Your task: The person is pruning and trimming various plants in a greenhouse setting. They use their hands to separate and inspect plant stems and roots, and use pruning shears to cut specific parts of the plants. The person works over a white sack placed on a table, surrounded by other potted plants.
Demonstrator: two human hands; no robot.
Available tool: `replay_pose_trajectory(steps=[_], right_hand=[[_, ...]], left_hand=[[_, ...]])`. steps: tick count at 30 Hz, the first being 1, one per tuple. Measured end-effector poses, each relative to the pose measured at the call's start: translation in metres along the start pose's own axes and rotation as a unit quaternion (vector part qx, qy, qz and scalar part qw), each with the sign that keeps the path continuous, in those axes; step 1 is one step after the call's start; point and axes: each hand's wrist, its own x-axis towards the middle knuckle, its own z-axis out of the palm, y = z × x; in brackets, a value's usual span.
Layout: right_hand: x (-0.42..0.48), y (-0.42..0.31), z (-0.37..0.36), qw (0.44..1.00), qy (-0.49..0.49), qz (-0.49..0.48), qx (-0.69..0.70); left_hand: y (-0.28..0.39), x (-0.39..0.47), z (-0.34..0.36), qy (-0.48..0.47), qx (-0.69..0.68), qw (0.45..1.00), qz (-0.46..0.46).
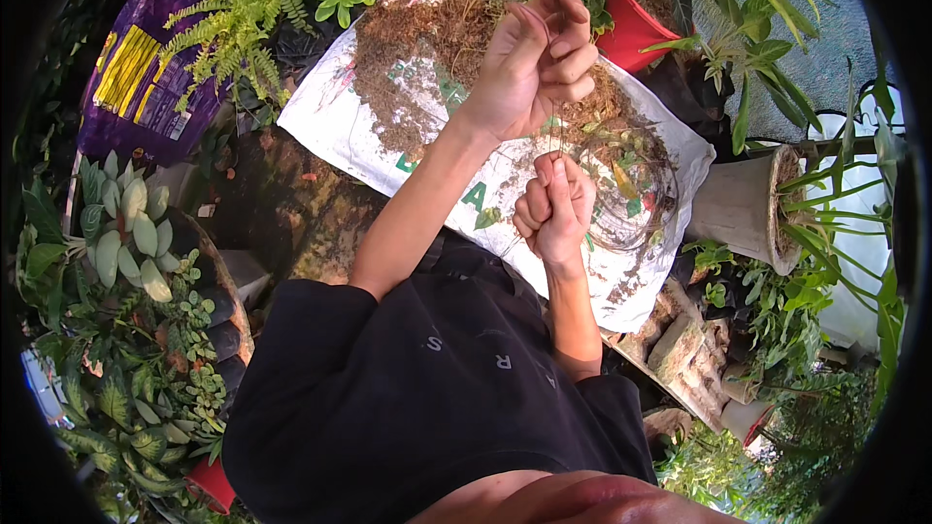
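Note:
My left hand [535,62] is raised above a white woven sack [328,116], its fingers curled around a thin dark strand [555,124]. Part of the strand loops over near the thumb and index finger. Lower down, my right hand [557,207] pinches the same strand between thumb and bent fingers. Between the two hands the strand runs nearly straight. Whether it is wire or plant fibre, I cannot tell. Beside my right hand, a loose coil of similar thin strands [644,233] lies on the sack. Brown fibrous potting material [397,94] is spread over the sack's far part.
A purple printed bag [145,80] stands at the far left by a fern [247,29]. A red pot [633,22] sits beyond the sack. To the right is a grey tapered planter [743,207], with broken blocks [677,349] below it. Leafy plants [131,225] crowd the left side.

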Motion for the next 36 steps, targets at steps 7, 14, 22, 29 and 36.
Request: replay_pose_trajectory(steps=[7, 14, 22, 29, 36], right_hand=[[0.001, -0.004, 0.003, 1.0, -0.01, -0.015, -0.004], [0.005, 0.001, -0.002, 0.994, -0.002, -0.06, -0.095], [0.018, -0.029, 0.0, 0.993, -0.102, -0.005, -0.054], [0.022, -0.036, 0.006, 0.952, -0.249, 0.067, 0.163], [0.026, -0.041, 0.013, 0.947, -0.263, 0.064, 0.174]], left_hand=[[-0.004, 0.004, 0.024, 0.104, 0.103, 0.986, 0.074], [0.015, 0.009, 0.015, 0.082, 0.054, 0.995, 0.027], [0.033, 0.035, 0.002, -0.062, -0.239, 0.969, -0.023], [0.039, 0.075, -0.014, -0.284, -0.164, 0.945, -0.012], [0.034, 0.077, 0.01, -0.181, -0.182, 0.966, 0.042]])
